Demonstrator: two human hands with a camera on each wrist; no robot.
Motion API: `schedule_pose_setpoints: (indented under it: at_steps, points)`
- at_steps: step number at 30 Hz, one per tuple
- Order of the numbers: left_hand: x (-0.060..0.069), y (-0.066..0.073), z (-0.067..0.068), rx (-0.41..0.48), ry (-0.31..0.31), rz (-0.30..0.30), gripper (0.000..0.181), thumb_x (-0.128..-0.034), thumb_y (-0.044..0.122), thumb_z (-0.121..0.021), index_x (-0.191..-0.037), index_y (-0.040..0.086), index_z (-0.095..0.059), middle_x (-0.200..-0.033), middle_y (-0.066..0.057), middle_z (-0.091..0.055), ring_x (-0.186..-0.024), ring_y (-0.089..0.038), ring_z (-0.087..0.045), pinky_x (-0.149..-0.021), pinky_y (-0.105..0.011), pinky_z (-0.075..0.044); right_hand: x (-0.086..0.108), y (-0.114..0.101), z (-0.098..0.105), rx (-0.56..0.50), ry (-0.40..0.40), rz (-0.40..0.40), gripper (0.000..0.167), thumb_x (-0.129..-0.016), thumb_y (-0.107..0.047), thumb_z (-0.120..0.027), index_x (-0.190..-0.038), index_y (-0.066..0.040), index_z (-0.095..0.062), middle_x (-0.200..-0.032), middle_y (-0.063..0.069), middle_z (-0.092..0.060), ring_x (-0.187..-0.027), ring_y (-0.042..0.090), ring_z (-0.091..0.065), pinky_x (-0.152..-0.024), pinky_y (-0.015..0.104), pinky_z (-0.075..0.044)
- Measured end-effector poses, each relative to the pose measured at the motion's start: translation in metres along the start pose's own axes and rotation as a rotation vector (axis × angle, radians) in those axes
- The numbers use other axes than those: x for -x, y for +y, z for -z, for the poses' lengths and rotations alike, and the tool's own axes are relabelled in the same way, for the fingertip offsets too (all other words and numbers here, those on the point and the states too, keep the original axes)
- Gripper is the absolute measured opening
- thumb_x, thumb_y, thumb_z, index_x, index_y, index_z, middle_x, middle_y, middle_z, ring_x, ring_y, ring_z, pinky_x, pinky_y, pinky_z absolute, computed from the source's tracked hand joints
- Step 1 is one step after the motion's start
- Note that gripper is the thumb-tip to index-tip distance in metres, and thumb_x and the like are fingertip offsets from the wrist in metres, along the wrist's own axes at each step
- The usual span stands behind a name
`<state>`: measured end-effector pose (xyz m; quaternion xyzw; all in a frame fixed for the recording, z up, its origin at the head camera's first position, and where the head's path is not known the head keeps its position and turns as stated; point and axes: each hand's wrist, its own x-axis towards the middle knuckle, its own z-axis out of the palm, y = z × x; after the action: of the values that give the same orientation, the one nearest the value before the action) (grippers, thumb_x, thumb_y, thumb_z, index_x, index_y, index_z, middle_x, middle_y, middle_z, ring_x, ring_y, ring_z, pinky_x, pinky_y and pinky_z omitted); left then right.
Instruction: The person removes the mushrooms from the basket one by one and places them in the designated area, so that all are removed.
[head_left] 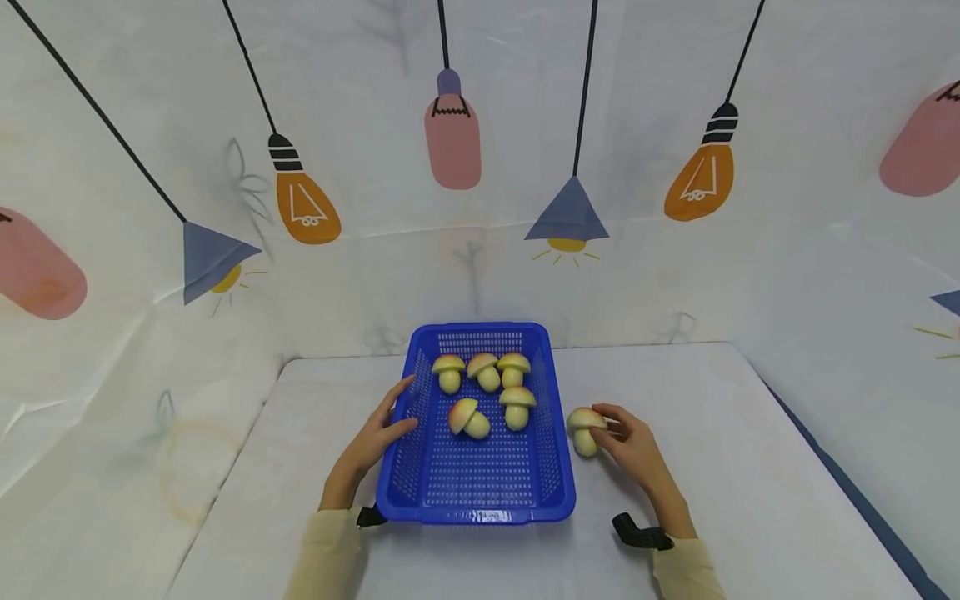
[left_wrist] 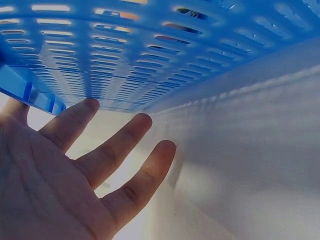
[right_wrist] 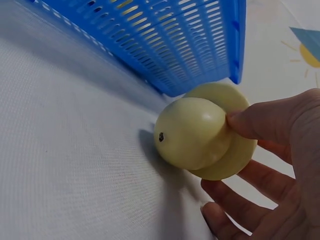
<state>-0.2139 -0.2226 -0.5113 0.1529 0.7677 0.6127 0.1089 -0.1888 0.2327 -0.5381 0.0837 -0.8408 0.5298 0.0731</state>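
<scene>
A blue plastic basket (head_left: 480,515) with slotted walls stands on the table. Inside lie several toy mushrooms (head_left: 517,407), with pale stems and orange-tinged caps. At the basket's left side is my left hand (head_left: 371,439), its fingertips at the rim. In the left wrist view, that hand's fingers (left_wrist: 125,142) are spread and fairly straight beside the slotted wall. My right hand (head_left: 630,444) pinches another toy mushroom (head_left: 585,432) by its cap, just outside the basket's right side. The right wrist view shows the thumb (right_wrist: 270,120) pressed where cap and stem meet.
A white-covered table (head_left: 697,467) carries the basket. Behind it hangs a pale sheet (head_left: 375,292) printed with lamps and bulbs. A black strap (head_left: 641,533) is on the right wrist.
</scene>
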Motion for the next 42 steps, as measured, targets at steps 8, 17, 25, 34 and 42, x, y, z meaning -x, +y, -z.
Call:
schedule_pose_setpoints:
  at_steps: [8, 17, 25, 34, 42]
  points:
    - [-0.001, -0.001, 0.0, 0.026, 0.006, -0.015, 0.074, -0.1026, 0.015, -0.057, -0.166, 0.024, -0.018, -0.157, -0.034, -0.034, -0.127, -0.051, -0.055, -0.092, -0.052, -0.057, 0.001, 0.001, 0.001, -0.014, -0.01, -0.003, 0.042, -0.095, -0.008, -0.073, -0.136, -0.001, -0.063, -0.136, 0.022, -0.066, -0.121, 0.043, -0.065, -0.09, 0.022, -0.053]
    - [-0.001, -0.001, -0.001, 0.032, 0.008, 0.0, 0.074, -0.1023, 0.019, -0.058, -0.165, 0.025, -0.019, -0.158, -0.034, -0.034, -0.127, -0.051, -0.055, -0.092, -0.052, -0.057, -0.002, 0.006, -0.002, 0.025, 0.02, 0.003, 0.039, -0.096, -0.003, -0.069, -0.135, -0.001, -0.064, -0.135, 0.022, -0.066, -0.12, 0.045, -0.065, -0.091, 0.037, -0.057]
    - [-0.001, -0.003, 0.0, 0.023, 0.013, 0.016, 0.074, -0.103, 0.019, -0.058, -0.165, 0.028, -0.019, -0.158, -0.033, -0.034, -0.128, -0.05, -0.055, -0.093, -0.052, -0.057, -0.004, 0.008, -0.005, 0.046, 0.057, 0.0, 0.039, -0.095, -0.001, -0.068, -0.134, 0.001, -0.063, -0.133, 0.024, -0.066, -0.118, 0.046, -0.066, -0.092, 0.051, -0.057]
    - [-0.002, -0.003, 0.0, 0.016, 0.008, 0.036, 0.072, -0.104, 0.019, -0.056, -0.165, 0.029, -0.019, -0.157, -0.033, -0.035, -0.126, -0.048, -0.057, -0.093, -0.052, -0.057, -0.006, 0.006, -0.012, 0.017, 0.034, -0.001, 0.039, -0.095, -0.003, -0.068, -0.134, 0.001, -0.063, -0.134, 0.024, -0.066, -0.118, 0.045, -0.066, -0.089, 0.029, -0.056]
    - [-0.002, -0.004, 0.001, 0.015, 0.01, 0.013, 0.073, -0.1033, 0.019, -0.057, -0.165, 0.027, -0.019, -0.154, -0.034, -0.039, -0.123, -0.046, -0.06, -0.091, -0.049, -0.058, -0.007, 0.007, -0.014, 0.007, 0.027, -0.001, 0.039, -0.097, -0.005, -0.068, -0.136, -0.001, -0.063, -0.136, 0.022, -0.065, -0.12, 0.043, -0.065, -0.09, 0.029, -0.055]
